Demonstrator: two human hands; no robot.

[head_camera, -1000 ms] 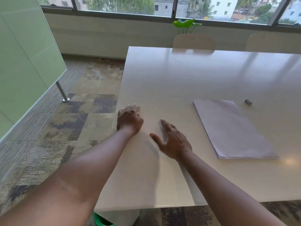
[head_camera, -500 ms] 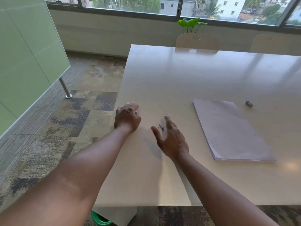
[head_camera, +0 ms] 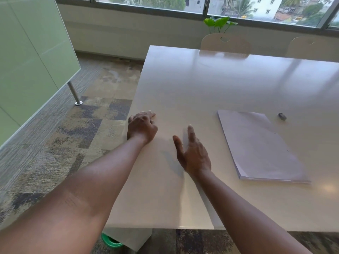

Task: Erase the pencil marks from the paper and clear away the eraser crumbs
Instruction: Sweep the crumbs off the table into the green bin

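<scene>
A: Hands? Note both.

B: Left hand (head_camera: 142, 128) sits at the left edge of the glossy white table (head_camera: 201, 85), knuckles up, fingers curled under at the rim; whether it cups anything I can't tell. Right hand (head_camera: 192, 153) is on edge just inboard of it, fingers straight, thumb apart, holding nothing. It is blurred.

A: Crumbs?

B: None resolvable between the hands.

A: The task's things?

B: Pale lilac stack of paper sheets (head_camera: 256, 145) lies to the right of both hands, well apart, long axis running away from the viewer and tilted left at the far end. Small grey eraser (head_camera: 282, 116) lies just beyond its far right corner.

A: Nearer hand?

B: Right, clearly. My guess: any sweep runs leftward, toward the cupped left hand at the edge.
</scene>
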